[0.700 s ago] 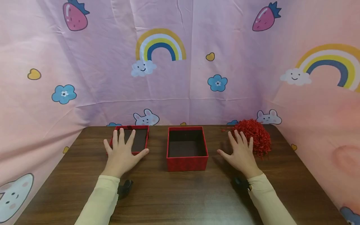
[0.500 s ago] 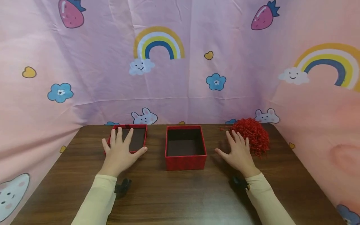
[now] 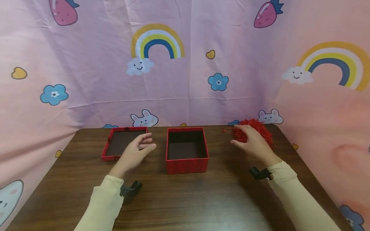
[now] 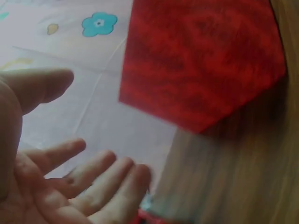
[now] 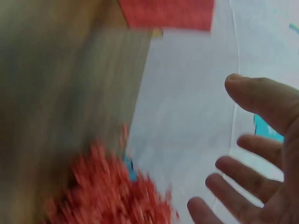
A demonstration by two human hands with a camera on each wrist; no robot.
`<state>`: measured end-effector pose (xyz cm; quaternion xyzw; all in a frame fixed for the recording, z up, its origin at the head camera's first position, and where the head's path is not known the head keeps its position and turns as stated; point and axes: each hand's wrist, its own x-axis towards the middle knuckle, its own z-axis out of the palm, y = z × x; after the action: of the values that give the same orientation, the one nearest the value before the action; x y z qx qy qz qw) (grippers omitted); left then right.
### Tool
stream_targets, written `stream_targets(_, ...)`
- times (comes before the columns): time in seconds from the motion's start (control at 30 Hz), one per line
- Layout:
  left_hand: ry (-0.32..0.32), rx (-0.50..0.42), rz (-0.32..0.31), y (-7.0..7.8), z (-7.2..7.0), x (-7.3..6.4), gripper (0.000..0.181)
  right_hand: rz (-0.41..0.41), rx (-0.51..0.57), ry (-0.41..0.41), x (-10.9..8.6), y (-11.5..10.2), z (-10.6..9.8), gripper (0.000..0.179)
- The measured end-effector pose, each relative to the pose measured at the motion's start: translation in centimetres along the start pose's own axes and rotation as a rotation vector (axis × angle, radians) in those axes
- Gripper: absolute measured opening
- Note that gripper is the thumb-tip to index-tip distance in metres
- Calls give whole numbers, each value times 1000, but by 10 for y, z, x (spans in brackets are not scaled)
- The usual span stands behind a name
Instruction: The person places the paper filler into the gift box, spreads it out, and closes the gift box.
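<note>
A red square box (image 3: 187, 166) with a dark inside stands upright, its top uncovered, between the two hands. My left hand (image 3: 133, 155) hovers with loosely bent fingers in front of a shallow red box lid (image 3: 118, 142), which lies with its dark inside up. The left wrist view shows the palm apart from the red box (image 4: 201, 60). My right hand (image 3: 255, 144) is raised in front of a heap of red shredded paper (image 3: 264, 133) and partly hides it. In the right wrist view the fingers hold nothing, and the shredded paper (image 5: 112, 191) lies below them, blurred.
A brown wooden table (image 3: 185, 202) bears everything. A printed cloth (image 3: 173, 83) with rainbows and flowers hangs close behind and along both sides. Black wrist cameras (image 3: 131, 189) stick out under both wrists. A few red shreds (image 3: 224, 130) lie left of the heap.
Both hands have lifted and turned from spread, palm-down poses to sideways ones. The left hand has moved right, off the lid; the right has shifted right. The head view has shifted slightly.
</note>
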<state>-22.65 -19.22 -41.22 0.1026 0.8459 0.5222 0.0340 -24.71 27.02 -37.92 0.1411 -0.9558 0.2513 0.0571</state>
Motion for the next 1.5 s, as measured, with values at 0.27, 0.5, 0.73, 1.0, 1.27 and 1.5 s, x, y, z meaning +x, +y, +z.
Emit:
stream_targets(0.27, -205, -305, -184, -9, 29, 1, 76, 84, -17, -133, 33, 53, -37, 72)
stream_targets(0.5, -217, -379, -160, 1, 44, 1, 67, 123, -60, -275, 46, 90, -35, 91)
stream_targets(0.73, -208, -393, -160, 4, 47, 0, 64, 81, -135, -279, 48, 99, -19, 74)
stream_targets(1.0, -205, -404, -171, 2, 45, 1, 65, 41, -169, -232, 50, 93, -20, 54)
stream_targets(1.27, -203, -396, -175, 3, 44, -1, 62, 20, -197, -179, 48, 83, -29, 47)
stream_targets(1.5, -211, -424, -171, 3, 45, 2, 62, 11, -166, -152, 46, 72, -35, 45)
